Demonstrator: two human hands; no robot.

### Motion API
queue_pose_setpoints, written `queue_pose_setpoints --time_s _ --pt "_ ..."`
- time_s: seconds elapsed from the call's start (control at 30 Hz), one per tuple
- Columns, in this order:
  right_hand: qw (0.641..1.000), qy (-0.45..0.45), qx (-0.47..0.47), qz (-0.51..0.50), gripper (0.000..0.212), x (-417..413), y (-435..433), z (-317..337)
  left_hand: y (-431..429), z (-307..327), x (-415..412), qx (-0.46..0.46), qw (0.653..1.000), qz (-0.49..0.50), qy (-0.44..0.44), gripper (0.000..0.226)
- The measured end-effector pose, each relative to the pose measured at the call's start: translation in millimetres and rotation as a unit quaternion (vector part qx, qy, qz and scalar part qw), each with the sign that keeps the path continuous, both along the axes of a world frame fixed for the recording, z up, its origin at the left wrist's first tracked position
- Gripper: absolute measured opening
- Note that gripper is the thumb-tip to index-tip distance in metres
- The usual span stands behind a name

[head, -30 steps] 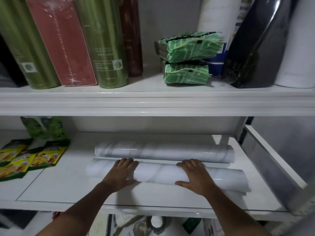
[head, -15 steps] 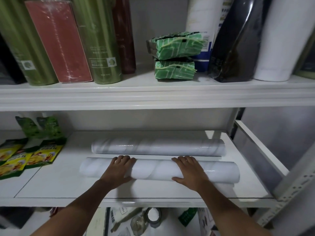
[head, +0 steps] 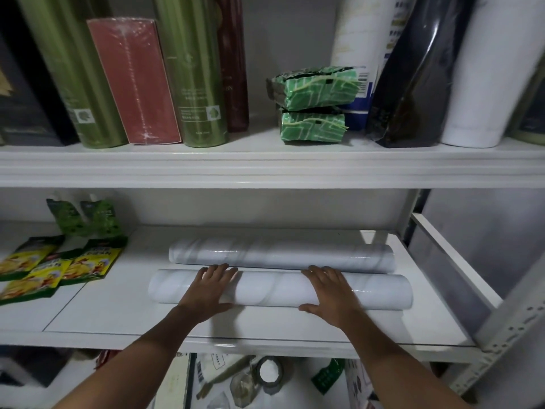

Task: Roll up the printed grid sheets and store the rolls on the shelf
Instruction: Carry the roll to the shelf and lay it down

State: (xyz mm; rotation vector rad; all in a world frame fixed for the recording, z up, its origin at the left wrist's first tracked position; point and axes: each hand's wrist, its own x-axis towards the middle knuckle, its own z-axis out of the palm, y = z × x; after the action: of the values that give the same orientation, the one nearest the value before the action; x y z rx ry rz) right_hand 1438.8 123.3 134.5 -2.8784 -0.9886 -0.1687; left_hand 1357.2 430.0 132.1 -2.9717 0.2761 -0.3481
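On the lower white shelf [head: 118, 314], the front pale grey marbled paper roll [head: 274, 290] lay crosswise, long axis left to right, just before a matching rear roll [head: 280, 255]. The left hand [head: 211, 287] and right hand [head: 330, 290] rested flat on it, fingers spread, pinching nothing, one toward each end and equally near; seating it likely meant pushing straight back.

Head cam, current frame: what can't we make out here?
- Grid print: the head view shows only the marbled outside of the front roll and back roll.
- Whether the fingertips touch the back roll: cannot tell from this angle.
- Front roll surface under the left hand and right hand: covered by the hands.
- Green canister label text: too small to read.
- Clutter below the shelf: blurred, cut off by the bottom edge.
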Motion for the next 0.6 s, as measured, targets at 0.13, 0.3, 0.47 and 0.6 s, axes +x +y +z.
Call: queue_pose_setpoints --time_s 0.13,0.3,0.47,0.6 --pt "1.0 0.0 0.014 -0.008 0.078 -6 1 5 -2 7 -7 -0.009 1.0 -0.008 -0.025 0.082" --pt "0.997 -0.036 0.072 -0.013 0.069 -22 6 21 -8 20 -16 -0.014 1.0 0.013 -0.006 0.06" --pt "0.996 -0.025 0.088 -0.001 0.073 -43 1 49 -32 49 -28 -0.102 0.995 0.022 -0.008 0.092" --pt "0.995 -0.006 0.101 0.025 0.064 -60 -4 76 -52 75 -50 -0.101 0.993 0.062 0.018 0.091"
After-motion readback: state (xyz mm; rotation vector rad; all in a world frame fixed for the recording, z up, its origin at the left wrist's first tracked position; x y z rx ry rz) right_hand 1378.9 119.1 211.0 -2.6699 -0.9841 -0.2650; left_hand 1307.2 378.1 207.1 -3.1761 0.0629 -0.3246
